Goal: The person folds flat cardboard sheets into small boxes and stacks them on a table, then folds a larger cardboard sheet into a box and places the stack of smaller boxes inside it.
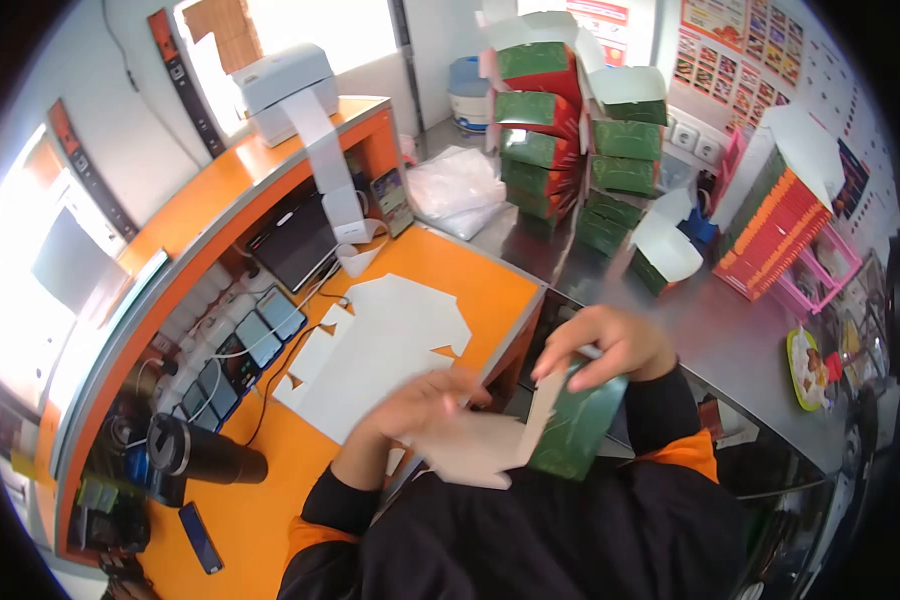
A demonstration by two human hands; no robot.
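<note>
A partly folded cardboard box [575,425] is held in front of my body, its printed outside dark green and its inside pale. My right hand [610,345] grips its upper edge, thumb and fingers around the raised wall. On the other side, my left hand [425,405] is over the box's pale flap [475,447], fingers stretched toward the wall and partly smeared by motion. Just beyond the left hand, flat white cardboard blanks [385,335] lie on the orange desk [495,285].
Stacks of folded green boxes [535,145] stand on the metal counter [705,340], near a red carton [775,235]. A label printer [285,85] trails paper from the orange shelf. Several phones, a black tumbler [205,450] and a loose phone [201,538] are at left.
</note>
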